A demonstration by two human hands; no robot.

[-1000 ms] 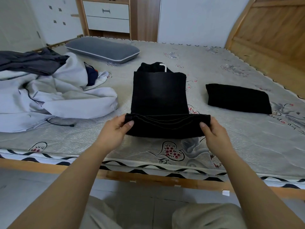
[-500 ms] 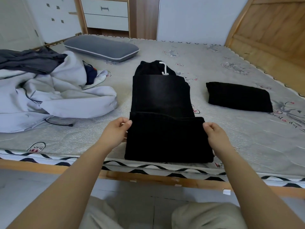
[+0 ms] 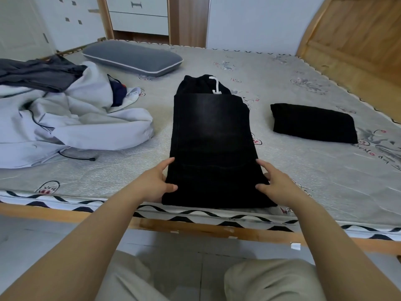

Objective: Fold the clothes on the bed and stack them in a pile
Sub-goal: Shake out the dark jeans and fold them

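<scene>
Black trousers [image 3: 213,146] look like heavy, limp denim, left hand [image 3: 156,183] and right hand [image 3: 275,183] spread loosely at the side edges; best gripped at near corners.

one head-worn view, close above the bed [image 3: 303,192], facing forward and down.

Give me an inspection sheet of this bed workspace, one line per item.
Surface: patterned mattress on a wooden frame.
Job's things: black trousers laid lengthwise at the near edge; folded black garment to their right, apart.
Clutter: unfolded pale and dark clothes heap at left; grey pillow at the far side.
Grippers: left hand and right hand flat against the trousers' side edges, fingers open.
Cables: black cord beside the heap.
Surroundings: white drawers, wooden headboard, tiled floor.
</scene>
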